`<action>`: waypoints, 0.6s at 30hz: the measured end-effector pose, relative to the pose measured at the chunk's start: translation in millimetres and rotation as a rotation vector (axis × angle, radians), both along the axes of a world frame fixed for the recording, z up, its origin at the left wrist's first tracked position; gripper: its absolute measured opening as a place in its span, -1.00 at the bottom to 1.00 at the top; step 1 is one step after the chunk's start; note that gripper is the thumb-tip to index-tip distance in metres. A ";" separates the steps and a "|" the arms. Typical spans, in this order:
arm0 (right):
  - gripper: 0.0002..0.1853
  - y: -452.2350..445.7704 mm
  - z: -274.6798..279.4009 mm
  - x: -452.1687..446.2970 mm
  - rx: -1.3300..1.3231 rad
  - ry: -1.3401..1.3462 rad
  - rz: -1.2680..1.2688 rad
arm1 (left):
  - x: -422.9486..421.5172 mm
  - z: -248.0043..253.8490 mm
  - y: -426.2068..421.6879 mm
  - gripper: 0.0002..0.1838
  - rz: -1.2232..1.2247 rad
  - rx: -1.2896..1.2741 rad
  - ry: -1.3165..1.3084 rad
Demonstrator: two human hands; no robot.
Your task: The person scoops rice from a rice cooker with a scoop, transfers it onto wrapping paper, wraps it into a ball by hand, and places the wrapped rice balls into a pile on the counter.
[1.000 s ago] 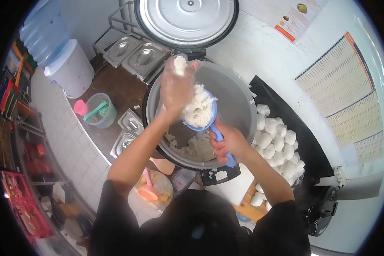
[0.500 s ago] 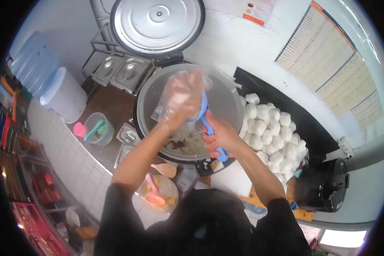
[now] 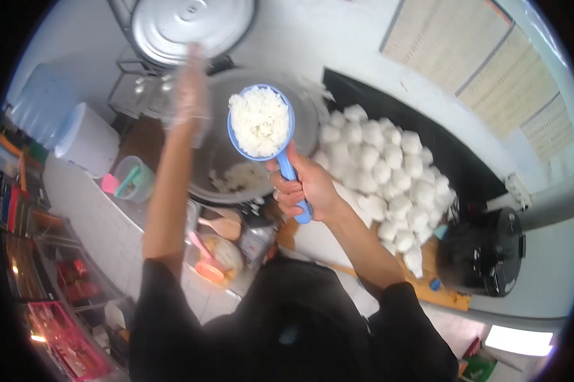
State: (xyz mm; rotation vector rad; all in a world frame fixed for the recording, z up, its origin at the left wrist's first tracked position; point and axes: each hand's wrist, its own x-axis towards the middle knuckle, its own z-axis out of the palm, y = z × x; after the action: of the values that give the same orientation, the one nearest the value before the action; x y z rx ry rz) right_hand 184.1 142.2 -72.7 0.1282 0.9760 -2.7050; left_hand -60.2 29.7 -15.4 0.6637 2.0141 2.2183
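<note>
The right hand (image 3: 307, 186) has its fingers closed around the handle of a blue plastic scoop (image 3: 287, 170), its bowl heaped with white cooked rice (image 3: 260, 121) just beyond the grip. White rounded bundles (image 3: 394, 167) lie to the grip's right. The left hand (image 3: 190, 95), in clear plastic, is too blurred to tell its finger state.

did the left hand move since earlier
Yes, the left hand has moved left, from over the rice cooker pot to its left rim, away from the blue scoop.

Head-mounted view, wide and round-edged, facing forward and steeply down from close above the counter (image 3: 142, 141), with the wall (image 3: 319, 35) across its upper right.
</note>
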 end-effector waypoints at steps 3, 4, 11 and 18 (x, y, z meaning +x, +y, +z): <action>-0.40 15.3 -44.8 76.6 0.017 -0.025 -0.249 | 92.3 13.8 -25.3 -0.49 0.154 0.043 0.341; -0.40 23.5 -67.4 101.9 0.093 0.004 -0.362 | 132.5 -3.0 -24.9 -0.50 0.172 -0.001 0.436; -0.58 54.0 -296.9 219.7 1.414 -0.432 -0.622 | 284.3 -277.2 21.9 -0.36 -0.556 -0.954 0.299; -0.69 63.1 -294.7 212.1 1.831 -0.574 -0.383 | 246.5 -465.0 23.1 -0.04 -0.824 0.038 -0.337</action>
State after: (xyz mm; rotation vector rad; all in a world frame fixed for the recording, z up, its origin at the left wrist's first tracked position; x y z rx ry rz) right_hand 396.2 205.3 -367.4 1.3065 2.7934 -0.8650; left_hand 186.3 52.8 -480.4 0.8493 1.2176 1.7130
